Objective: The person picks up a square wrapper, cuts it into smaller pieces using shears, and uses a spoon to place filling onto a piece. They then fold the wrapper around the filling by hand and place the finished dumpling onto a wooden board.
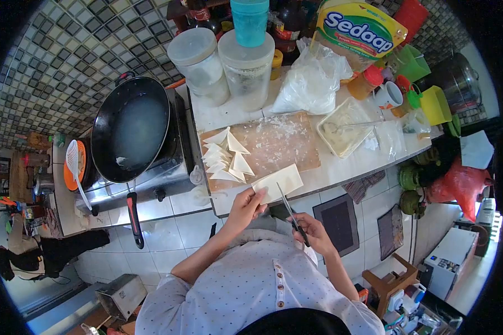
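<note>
While my left hand (pixel 247 207) pinches the pale dough sheet (pixel 288 180) at its near left corner, my right hand (pixel 314 231) is closed around the scissors (pixel 294 219) in the head view. Their blades reach over the sheet; I can't tell whether they have cut it. I see the sheet at the near edge of the floury board (pixel 285 134), with folded dough pieces (pixel 226 159) at ten o'clock from it. The tray (pixel 341 129) sits between one and two o'clock, the pan (pixel 133 131) farther out at ten.
</note>
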`<state>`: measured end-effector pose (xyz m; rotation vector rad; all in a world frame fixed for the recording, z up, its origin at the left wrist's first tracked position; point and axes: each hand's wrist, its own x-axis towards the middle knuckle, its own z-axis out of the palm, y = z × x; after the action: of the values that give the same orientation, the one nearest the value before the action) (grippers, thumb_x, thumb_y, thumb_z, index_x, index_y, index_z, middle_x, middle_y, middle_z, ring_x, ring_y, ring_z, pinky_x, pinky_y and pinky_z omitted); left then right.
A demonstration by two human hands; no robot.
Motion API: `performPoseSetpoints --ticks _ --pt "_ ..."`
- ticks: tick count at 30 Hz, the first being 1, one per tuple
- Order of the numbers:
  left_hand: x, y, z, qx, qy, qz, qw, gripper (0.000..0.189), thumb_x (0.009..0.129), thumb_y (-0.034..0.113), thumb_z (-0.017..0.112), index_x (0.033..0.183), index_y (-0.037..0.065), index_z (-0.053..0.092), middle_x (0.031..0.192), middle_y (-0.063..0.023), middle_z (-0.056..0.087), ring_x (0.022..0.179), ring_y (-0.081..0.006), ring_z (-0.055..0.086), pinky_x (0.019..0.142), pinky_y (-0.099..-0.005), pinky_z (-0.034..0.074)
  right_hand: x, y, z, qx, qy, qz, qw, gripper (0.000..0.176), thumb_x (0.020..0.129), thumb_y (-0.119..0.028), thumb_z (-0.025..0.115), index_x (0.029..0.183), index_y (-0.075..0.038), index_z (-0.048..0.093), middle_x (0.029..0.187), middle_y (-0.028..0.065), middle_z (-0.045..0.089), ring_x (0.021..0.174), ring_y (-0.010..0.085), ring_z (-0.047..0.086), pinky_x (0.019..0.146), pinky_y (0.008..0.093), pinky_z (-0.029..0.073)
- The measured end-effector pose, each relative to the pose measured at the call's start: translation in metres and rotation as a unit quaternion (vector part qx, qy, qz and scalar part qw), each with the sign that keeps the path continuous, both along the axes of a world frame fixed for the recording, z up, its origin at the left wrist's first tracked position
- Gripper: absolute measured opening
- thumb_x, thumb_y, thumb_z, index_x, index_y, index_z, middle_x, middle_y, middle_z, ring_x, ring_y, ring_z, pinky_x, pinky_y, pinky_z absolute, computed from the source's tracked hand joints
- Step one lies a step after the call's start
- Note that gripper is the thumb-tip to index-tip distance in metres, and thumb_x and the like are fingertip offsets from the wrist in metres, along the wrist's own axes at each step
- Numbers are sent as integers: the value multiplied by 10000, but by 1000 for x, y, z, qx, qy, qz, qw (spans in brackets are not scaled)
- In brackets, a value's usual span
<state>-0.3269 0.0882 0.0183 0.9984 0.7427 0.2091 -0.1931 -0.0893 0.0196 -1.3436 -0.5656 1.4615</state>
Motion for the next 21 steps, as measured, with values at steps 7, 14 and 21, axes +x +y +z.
performPoseSetpoints --ticks 7,14,21 --pt "-4 3 -1 26 0 -19 999 282 911 294 412 860 36 514 563 34 435 426 -12 323 381 -169 256 -5 4 4 -18 0 -3 1000 391 771 -87 623 1119 -10 463 754 -33 492 668 30 438 603 186 362" --pt "-6 3 -1 21 5 -5 1000 269 910 280 419 907 33 527 563 38 424 417 -10 305 374 -167 237 -7 1 -6 11 24 -3 1000 390 778 -64 609 1133 -21 454 820 -16 504 704 44 459 634 191 382" --pt "-7 4 -2 13 24 0 1000 270 904 278 433 953 31 531 563 39 421 419 -9 298 374 -167 224 -6 4 -5 20 0 -6 1000 380 783 -60 601 1132 -24 455 813 -20 496 682 37 443 608 185 365"
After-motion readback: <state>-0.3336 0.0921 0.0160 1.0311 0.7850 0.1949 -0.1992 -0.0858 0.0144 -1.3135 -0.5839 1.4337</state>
